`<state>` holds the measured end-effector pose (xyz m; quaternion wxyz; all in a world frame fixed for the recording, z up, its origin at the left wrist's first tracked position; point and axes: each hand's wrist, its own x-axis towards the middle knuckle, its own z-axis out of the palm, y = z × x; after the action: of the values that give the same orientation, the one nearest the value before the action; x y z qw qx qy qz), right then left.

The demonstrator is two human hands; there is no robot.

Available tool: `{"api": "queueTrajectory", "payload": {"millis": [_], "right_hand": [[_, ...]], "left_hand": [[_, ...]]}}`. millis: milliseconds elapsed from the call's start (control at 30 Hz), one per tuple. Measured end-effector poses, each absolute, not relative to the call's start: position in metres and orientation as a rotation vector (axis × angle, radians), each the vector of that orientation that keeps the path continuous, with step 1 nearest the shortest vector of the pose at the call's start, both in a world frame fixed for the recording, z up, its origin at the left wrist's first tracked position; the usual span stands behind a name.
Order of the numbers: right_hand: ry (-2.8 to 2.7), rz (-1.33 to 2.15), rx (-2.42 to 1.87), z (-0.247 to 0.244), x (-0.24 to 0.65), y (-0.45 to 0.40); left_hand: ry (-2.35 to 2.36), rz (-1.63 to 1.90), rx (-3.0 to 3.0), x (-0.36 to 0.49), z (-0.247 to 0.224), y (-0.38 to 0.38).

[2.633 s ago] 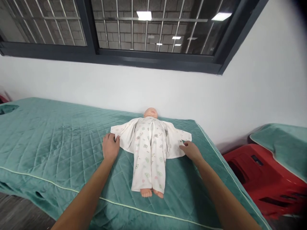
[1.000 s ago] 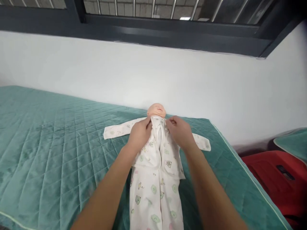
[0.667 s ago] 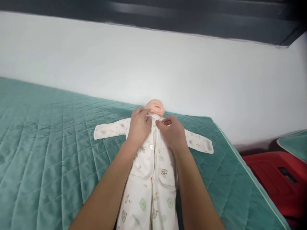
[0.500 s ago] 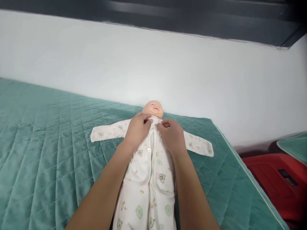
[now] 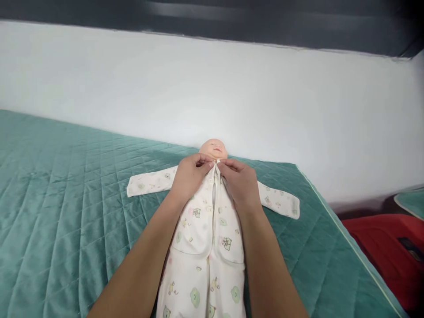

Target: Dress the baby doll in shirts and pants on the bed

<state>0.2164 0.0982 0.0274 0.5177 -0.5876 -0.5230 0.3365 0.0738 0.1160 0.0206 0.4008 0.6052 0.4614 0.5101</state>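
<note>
In the head view, the left hand [image 5: 187,181] and right hand [image 5: 244,185] meet at the collar of a patterned white shirt [image 5: 198,229], fingers nearly closed, each pinching an edge of the cloth. The doll [image 5: 213,147] lies face up on the green quilted cover [image 5: 82,212], its head just beyond the fingers. Below them, the 2 front edges show a narrow gap beside a pale button [image 5: 210,209]; white trousers [image 5: 185,282] lie nearer the wrists. An uneven pull could skew the collar or shift the doll, and a loose pinch could let the thin edges slip apart.
</note>
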Motion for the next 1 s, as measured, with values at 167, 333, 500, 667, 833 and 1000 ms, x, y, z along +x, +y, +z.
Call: {"api": "queueTrajectory", "payload": {"millis": [167, 333, 500, 667, 833, 1000], "right_hand": [[-1.368, 0.911, -1.364, 0.027, 0.22, 0.095], [-1.359, 0.982, -1.294, 0.025, 0.223, 0.094], [-1.183, 1.059, -1.214, 0.019, 0.223, 0.096], [-1.253, 1.072, -1.247, 0.018, 0.225, 0.097], [-1.391, 0.971, -1.357, 0.022, 0.224, 0.096], [-1.49, 0.932, -1.373, 0.028, 0.22, 0.092]], "left_hand": [[1.182, 1.252, 1.546, 0.073, 0.016, 0.117], [1.106, 1.242, 1.492, 0.07, 0.019, 0.115], [1.13, 1.223, 1.52, 0.071, 0.02, 0.113], [1.218, 1.172, 1.539, 0.071, 0.02, 0.114], [1.238, 1.141, 1.584, 0.071, 0.02, 0.114], [1.195, 1.202, 1.524, 0.072, 0.019, 0.115]]}}
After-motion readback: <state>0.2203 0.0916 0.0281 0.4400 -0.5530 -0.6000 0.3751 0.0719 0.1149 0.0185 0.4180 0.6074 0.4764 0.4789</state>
